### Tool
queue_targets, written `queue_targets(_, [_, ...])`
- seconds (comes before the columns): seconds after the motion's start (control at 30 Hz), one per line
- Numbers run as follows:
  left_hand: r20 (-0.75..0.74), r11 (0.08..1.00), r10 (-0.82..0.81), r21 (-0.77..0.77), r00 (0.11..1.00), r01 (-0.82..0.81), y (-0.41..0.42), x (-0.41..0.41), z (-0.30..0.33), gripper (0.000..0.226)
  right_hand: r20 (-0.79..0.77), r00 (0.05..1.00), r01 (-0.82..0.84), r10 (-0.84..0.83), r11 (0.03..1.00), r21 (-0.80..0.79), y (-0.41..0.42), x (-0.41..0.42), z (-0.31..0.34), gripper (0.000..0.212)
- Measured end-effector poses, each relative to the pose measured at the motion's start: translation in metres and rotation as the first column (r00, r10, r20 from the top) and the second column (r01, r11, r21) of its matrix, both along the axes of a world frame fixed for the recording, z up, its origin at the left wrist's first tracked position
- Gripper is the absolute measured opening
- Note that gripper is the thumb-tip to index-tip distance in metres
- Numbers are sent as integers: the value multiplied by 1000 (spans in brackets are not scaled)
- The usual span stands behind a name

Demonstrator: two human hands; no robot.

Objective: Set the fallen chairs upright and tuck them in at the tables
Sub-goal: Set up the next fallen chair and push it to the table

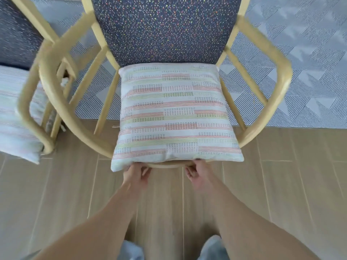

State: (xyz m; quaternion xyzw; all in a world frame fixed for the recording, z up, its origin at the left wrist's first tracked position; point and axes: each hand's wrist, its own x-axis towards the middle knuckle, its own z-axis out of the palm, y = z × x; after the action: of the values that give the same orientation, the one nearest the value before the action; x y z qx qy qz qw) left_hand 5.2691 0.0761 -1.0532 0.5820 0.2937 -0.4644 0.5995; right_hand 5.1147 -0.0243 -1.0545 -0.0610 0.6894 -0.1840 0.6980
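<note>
At far left, a second pale wooden armchair [35, 102] with its own striped cushion [13, 128] is seen just beside the worked chair, so little side clearance is left there. The pale yellow wooden armchair with speckled dark-blue upholstery [169, 29] is seen from above, between the two arms, carrying a white cushion with red and green stripes [176, 117]. Its curved wooden rail [167, 165] is gripped under the cushion edge by the left hand [136, 175] and the right hand [197, 173], fingers wrapped around it, presumably for balanced control. Whether the chair stands fully upright cannot be told. Open plank floor [281, 184] is available at right; the patterned grey rug [300, 62] edge lies beneath the chair.
</note>
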Motion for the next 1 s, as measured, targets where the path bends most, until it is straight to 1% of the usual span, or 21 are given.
queue_targets(0.07, [-16,1000,-24,9,1000,24,12,-5,59,37,-55,998,-30,30,999,11,10,-3,53,8])
queue_targets(0.17, [-37,997,-46,53,998,48,21,-6,140,35,-103,992,-73,75,997,20,16,-7,130,11])
queue_targets(0.23, [-49,995,-46,83,998,50,22,-2,200,35,-129,988,-84,86,996,25,14,-6,192,10])
queue_targets(0.3, [-38,992,-56,110,998,60,20,3,245,35,-144,985,-91,95,995,29,15,-3,236,5])
queue_targets(0.37, [-24,989,-59,132,998,61,14,15,292,41,-149,983,-108,110,994,19,11,8,284,5])
queue_targets(0.43, [-17,982,-92,166,996,93,8,32,335,46,-176,978,-114,115,993,16,8,21,328,6])
queue_targets(0.5, [-27,971,-143,189,989,145,0,51,371,46,-187,973,-131,133,991,27,1,36,367,10])
queue_targets(0.6, [-16,961,-187,204,982,186,-21,79,414,44,-195,966,-164,169,986,45,-18,60,415,20])
queue_targets(0.7, [-10,949,-224,223,975,221,-52,103,443,42,-225,958,-175,179,984,35,-44,84,447,29])
queue_targets(0.77, [-9,953,-246,179,969,244,-78,118,458,42,-248,953,-176,174,984,13,-69,98,462,28])
queue_targets(0.9, [6,955,-287,81,958,285,-133,153,483,41,-276,942,-213,193,976,-44,-125,130,495,14])
queue_targets(1.0, [10,947,-317,66,948,316,-175,174,497,32,-292,944,-192,152,975,-114,-165,155,511,27])
